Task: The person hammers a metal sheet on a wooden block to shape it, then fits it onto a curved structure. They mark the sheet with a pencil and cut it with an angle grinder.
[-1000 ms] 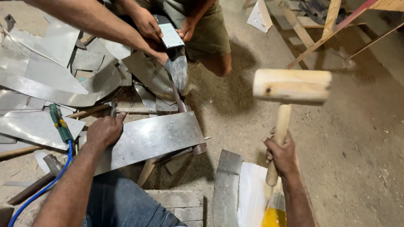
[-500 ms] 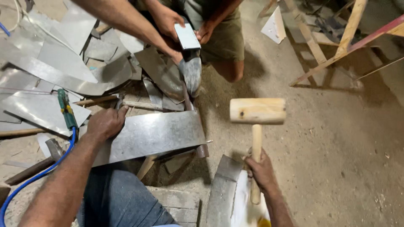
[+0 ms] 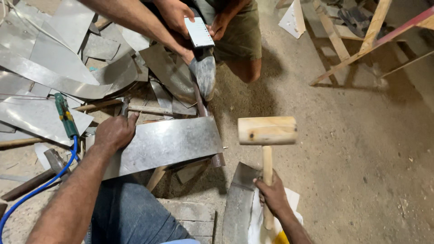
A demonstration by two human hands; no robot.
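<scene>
Left hand [image 3: 114,133] presses the flat grey sheet-metal strip [image 3: 167,144], fingers spread. Right hand [image 3: 272,195] fingers clench the pale wooden mallet [image 3: 267,140], raised; striking calls for square aim.

The left hand [image 3: 115,132] presses the left end of a metal sheet [image 3: 165,144]; the right hand [image 3: 272,195] grips a wooden mallet [image 3: 267,131] raised just right of the sheet's right edge.

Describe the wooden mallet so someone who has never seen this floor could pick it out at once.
Start from the large flat metal sheet pressed down by the left hand, then look just right of its far corner. There the wooden mallet is held up over the dusty floor, gripped low on its handle by the right hand. It is the only pale, barrel-shaped wooden head among grey metal offcuts.
</scene>
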